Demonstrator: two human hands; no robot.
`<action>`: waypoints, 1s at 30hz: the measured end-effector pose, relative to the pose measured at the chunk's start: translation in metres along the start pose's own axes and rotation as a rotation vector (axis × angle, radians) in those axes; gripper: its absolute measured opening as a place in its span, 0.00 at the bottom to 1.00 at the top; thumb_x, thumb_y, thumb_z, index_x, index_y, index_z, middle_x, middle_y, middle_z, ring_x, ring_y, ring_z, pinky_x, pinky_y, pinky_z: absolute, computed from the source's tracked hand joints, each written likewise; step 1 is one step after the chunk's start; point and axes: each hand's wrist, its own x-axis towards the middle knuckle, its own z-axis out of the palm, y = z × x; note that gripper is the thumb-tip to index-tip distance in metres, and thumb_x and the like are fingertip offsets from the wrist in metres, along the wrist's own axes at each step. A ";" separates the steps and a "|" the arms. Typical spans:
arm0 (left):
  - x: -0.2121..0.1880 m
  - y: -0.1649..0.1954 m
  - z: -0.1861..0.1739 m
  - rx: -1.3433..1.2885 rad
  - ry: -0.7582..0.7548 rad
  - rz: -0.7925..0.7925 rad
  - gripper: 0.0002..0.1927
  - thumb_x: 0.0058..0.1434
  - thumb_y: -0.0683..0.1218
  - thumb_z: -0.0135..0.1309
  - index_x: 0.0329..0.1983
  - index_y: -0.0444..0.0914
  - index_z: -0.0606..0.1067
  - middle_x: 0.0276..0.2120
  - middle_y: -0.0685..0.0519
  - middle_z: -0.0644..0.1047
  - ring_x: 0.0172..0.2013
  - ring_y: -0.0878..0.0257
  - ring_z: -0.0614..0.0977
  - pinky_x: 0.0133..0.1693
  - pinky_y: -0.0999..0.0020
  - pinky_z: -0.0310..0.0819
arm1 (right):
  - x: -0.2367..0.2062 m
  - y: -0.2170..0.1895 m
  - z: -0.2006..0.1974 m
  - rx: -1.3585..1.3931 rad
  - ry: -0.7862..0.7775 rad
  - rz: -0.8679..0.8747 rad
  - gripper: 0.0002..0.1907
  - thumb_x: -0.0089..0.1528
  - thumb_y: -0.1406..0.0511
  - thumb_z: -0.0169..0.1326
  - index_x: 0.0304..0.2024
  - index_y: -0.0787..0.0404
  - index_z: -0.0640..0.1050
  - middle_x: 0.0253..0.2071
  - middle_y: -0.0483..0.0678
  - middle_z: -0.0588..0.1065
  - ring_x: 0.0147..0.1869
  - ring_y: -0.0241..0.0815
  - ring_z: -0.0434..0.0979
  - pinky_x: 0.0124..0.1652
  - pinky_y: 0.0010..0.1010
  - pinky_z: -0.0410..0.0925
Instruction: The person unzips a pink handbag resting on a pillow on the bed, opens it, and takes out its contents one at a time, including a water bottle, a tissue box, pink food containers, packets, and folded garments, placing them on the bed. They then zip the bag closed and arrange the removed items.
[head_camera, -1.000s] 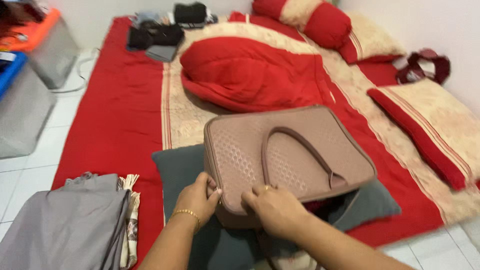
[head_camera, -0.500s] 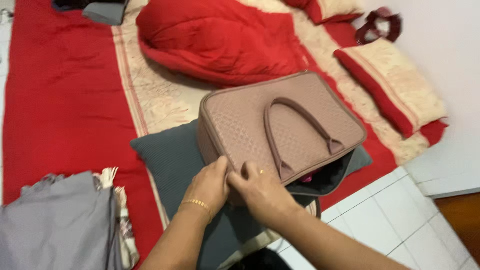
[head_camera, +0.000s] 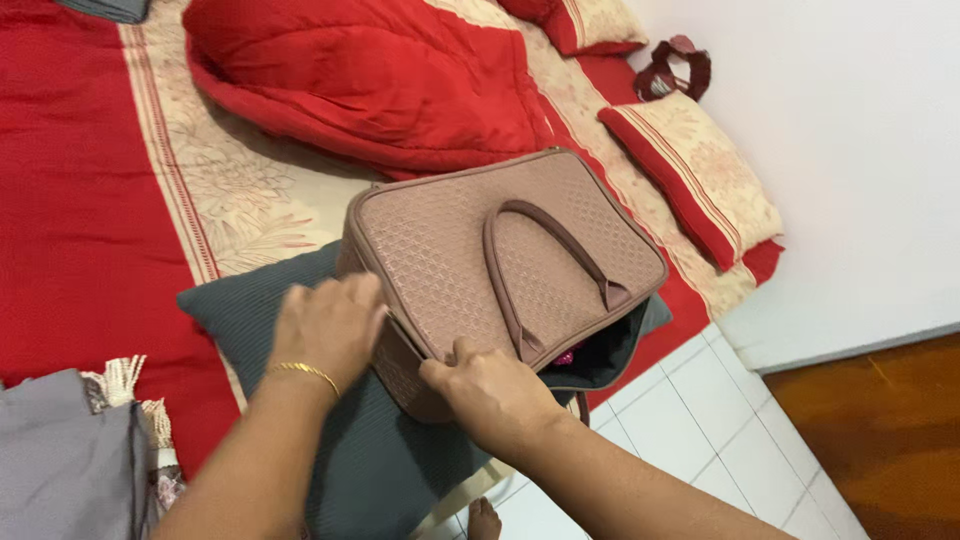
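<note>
The single head-worn camera looks steeply down and forward from close above the person's forearms, over a quilted dusty-pink fabric handbag (head_camera: 505, 270) onto a red patterned bedspread (head_camera: 90, 190), white wall at right

Left hand (head_camera: 330, 325): palm down, fingers curled loosely together, thin gold bangle at the wrist, forearm rising bare from the lower left. Right hand (head_camera: 490, 390): knuckles up, fingers bent in a pinching grip, thumb raised, forearm entering from the lower right; the two hands near each other, not touching
</note>
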 end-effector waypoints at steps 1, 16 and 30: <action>0.007 -0.004 -0.001 0.046 -0.001 -0.031 0.11 0.68 0.55 0.47 0.45 0.45 0.71 0.40 0.53 0.79 0.45 0.56 0.81 0.49 0.51 0.69 | -0.001 0.000 0.000 0.005 -0.018 -0.002 0.11 0.60 0.69 0.50 0.45 0.58 0.77 0.40 0.62 0.74 0.43 0.62 0.81 0.41 0.47 0.74; 0.100 -0.048 0.022 0.108 0.037 -0.384 0.16 0.66 0.53 0.53 0.55 0.46 0.74 0.53 0.41 0.75 0.50 0.42 0.80 0.39 0.40 0.75 | -0.038 0.011 -0.012 0.068 -0.093 0.062 0.13 0.55 0.70 0.52 0.44 0.60 0.77 0.39 0.59 0.76 0.41 0.62 0.80 0.39 0.48 0.74; 0.143 -0.041 0.040 0.076 0.093 -0.220 0.10 0.72 0.54 0.55 0.48 0.46 0.78 0.42 0.43 0.83 0.46 0.44 0.83 0.46 0.49 0.74 | -0.034 0.004 -0.013 0.085 -0.209 0.004 0.16 0.58 0.68 0.51 0.49 0.55 0.76 0.41 0.56 0.74 0.38 0.56 0.81 0.38 0.44 0.74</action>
